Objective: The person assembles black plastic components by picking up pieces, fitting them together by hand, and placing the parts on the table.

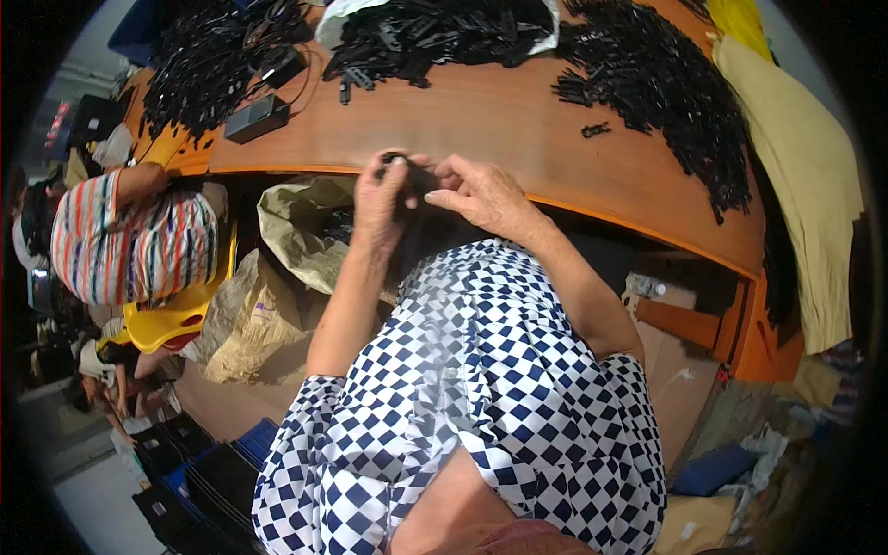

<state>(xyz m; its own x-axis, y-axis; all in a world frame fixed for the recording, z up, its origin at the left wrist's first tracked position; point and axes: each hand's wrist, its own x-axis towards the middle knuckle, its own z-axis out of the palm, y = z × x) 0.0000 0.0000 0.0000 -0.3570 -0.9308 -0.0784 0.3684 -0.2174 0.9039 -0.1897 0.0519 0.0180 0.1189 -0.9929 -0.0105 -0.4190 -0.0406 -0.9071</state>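
My left hand [379, 199] is closed around a small black plastic part [396, 157], held just off the table's front edge with the thumb on top. Close by on the right, my right hand [487, 196] has its fingers curled in, thumb and forefinger pointing at the left hand. Something dark and blurred lies between the two hands; whether it belongs to the same part I cannot tell. Beyond them, a white sack [347, 20] spills a heap of black plastic clips [435, 42] onto the wooden table [462, 111].
More black parts are piled at the right [661, 92] and far left [208, 69]; a loose clip [595, 130] lies apart. A black box [257, 119] with a cable stands left. An open sack [301, 222] sits below the edge. Another person in a striped shirt [139, 236] sits left.
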